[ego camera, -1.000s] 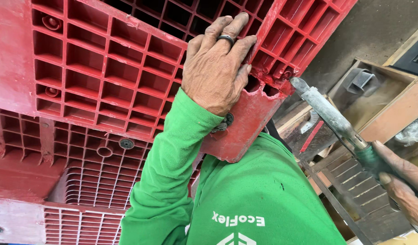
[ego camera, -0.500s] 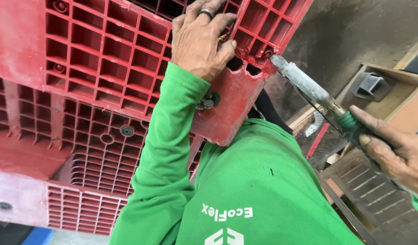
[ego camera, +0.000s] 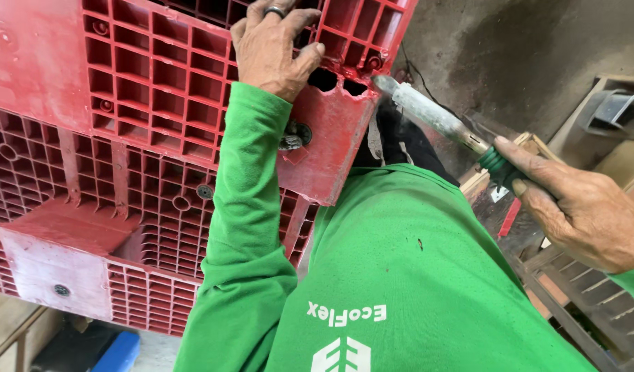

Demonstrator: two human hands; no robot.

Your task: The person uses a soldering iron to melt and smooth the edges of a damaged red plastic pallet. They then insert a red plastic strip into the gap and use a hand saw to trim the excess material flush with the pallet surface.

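We reach our left hand (ego camera: 272, 45) up toward twelve o'clock, the green sleeve (ego camera: 251, 227) running straight up the middle of the view, and lay it flat on the red plastic pallet (ego camera: 124, 117); the fingers, one with a dark ring, curl over the grid ribs and the thumb presses beside a broken gap in the corner block. Our right hand (ego camera: 578, 207) comes in from four o'clock, closed firmly round the green handle of a metal-tipped tool (ego camera: 434, 117) whose grey, crusted tip points to ten o'clock and sits just at the cracked corner. The pallet fills the view from nine to twelve o'clock, tilted, its underside a lattice of square cells, scuffed and whitened in places, with a bolt showing on the corner block.
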